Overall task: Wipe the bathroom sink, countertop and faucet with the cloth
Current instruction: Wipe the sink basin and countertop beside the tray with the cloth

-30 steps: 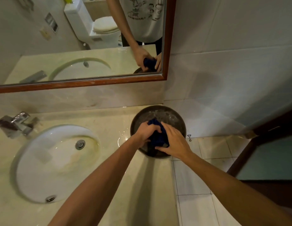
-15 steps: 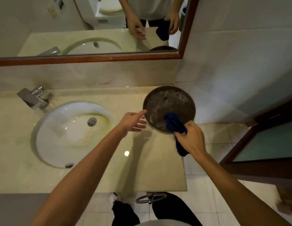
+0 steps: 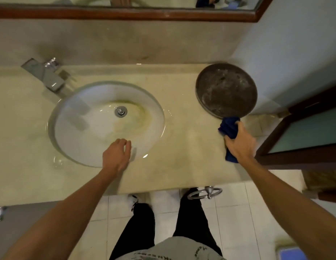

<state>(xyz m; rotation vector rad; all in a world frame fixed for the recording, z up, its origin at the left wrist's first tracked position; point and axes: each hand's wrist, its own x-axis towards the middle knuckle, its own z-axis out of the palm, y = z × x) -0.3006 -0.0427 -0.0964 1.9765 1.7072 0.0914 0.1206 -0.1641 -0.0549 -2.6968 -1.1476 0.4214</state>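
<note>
A white oval sink (image 3: 84,132) with yellowish stains and a metal drain (image 3: 120,111) is set into the beige countertop (image 3: 184,147). The chrome faucet (image 3: 45,76) stands at the sink's back left. My right hand (image 3: 239,142) grips a bunched dark blue cloth (image 3: 229,126) over the counter's right end, just in front of a dark round basin (image 3: 226,91). My left hand (image 3: 116,155) hovers over the sink's front rim, fingers loosely bent, holding nothing.
A wood-framed mirror (image 3: 126,14) runs along the back wall. A dark door frame (image 3: 298,132) stands at the right. A metal towel ring (image 3: 204,192) hangs under the counter's front edge. My legs and shoes stand on the white floor tiles (image 3: 248,212).
Both hands wrung the cloth over the dark basin, then parted. My right hand drew the cloth out toward the counter's right front; my left hand moved left over the sink rim. The view tilted down.
</note>
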